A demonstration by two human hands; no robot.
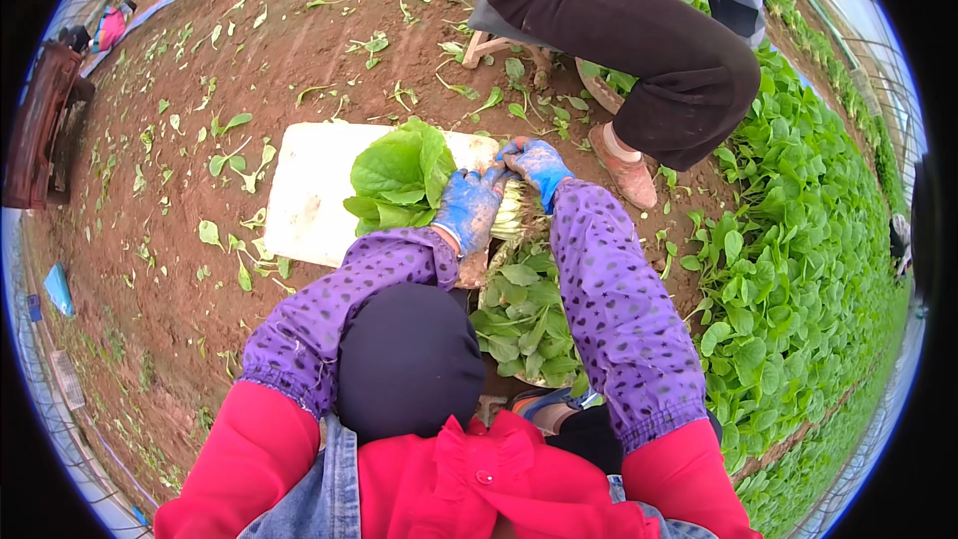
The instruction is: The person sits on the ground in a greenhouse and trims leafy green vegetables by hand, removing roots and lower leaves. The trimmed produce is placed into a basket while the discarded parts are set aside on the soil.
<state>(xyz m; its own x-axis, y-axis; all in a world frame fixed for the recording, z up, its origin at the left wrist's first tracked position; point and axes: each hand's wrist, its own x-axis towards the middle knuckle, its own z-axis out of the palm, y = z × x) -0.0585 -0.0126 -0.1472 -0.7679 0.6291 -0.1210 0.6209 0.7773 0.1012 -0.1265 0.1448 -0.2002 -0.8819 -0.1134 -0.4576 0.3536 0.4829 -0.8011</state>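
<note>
A bunch of leafy greens (400, 172) lies on a pale, soil-stained board (310, 195), its leaves to the left and its pale stems to the right. My left hand (471, 209), in a soiled blue-and-grey glove, is closed around the stems of the bunch. My right hand (535, 163), gloved alike, meets it at the stem end with fingers bent; whether it grips something there is hidden. Below my right hand, the pale stem ends (509, 213) and roots show. Nearer my body, loose greens (528, 314) fill a round container between my forearms.
A co-worker's bent leg (651, 30) and pink shoe (625, 168) are close ahead on the right, beside a low wooden stool (490, 45). Dense growing greens (801, 277) stand at the right. Scattered leaves lie on brown soil (172, 239). A dark red crate (45, 127) stands far left.
</note>
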